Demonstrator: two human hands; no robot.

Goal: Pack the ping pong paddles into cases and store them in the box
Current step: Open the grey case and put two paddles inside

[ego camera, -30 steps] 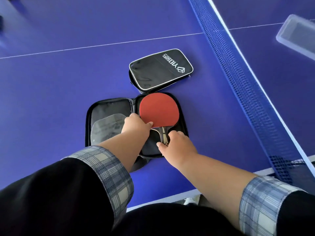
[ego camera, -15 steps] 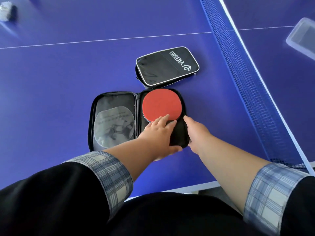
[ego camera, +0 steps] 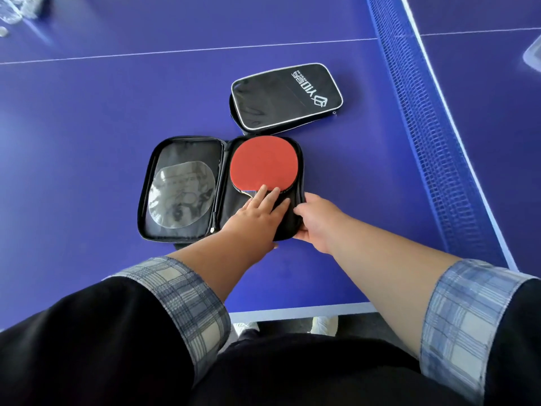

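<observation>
Grips: left grip (ego camera: 260, 212) flat on paddle (ego camera: 263, 165); right grip (ego camera: 317, 222) pinches case (ego camera: 187, 148) edge. Paddle likely stiff, light; case soft, take rim.

Blue ping pong table (ego camera: 87, 112), white lines, blue net (ego camera: 424, 112) at right, dark floor (ego camera: 360, 320) below.

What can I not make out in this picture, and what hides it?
1. Head view: the red paddle's handle, covered by the left hand and the open case's pocket.
2. Head view: what the closed case contains; its cover hides it.
3. Head view: the clear container, cut off by the right edge.
4. Head view: clear objects top left, blurred and cut off.
</observation>
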